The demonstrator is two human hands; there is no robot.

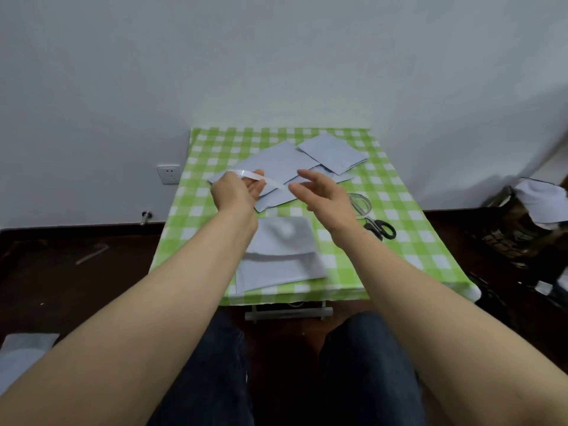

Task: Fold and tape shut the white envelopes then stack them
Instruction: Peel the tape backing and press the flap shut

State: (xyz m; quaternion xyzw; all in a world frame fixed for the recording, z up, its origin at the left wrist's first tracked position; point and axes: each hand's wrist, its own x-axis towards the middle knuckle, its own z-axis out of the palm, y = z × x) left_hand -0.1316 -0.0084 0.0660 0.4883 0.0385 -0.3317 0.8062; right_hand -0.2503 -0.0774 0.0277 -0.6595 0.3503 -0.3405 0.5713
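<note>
A strip of clear tape stretches between my two hands above the table. My left hand grips its left end. My right hand touches the other end with thumb and fingertips; its fingers are spread and fairly straight. Below my hands lies a folded white envelope on top of another envelope near the table's front edge. Several more white envelopes lie spread across the far middle, one at the back right.
The small table has a green-and-white checked cloth. A clear tape roll and black-handled scissors lie on its right side. A wall socket is left of the table. Dark clutter with white paper stands at far right.
</note>
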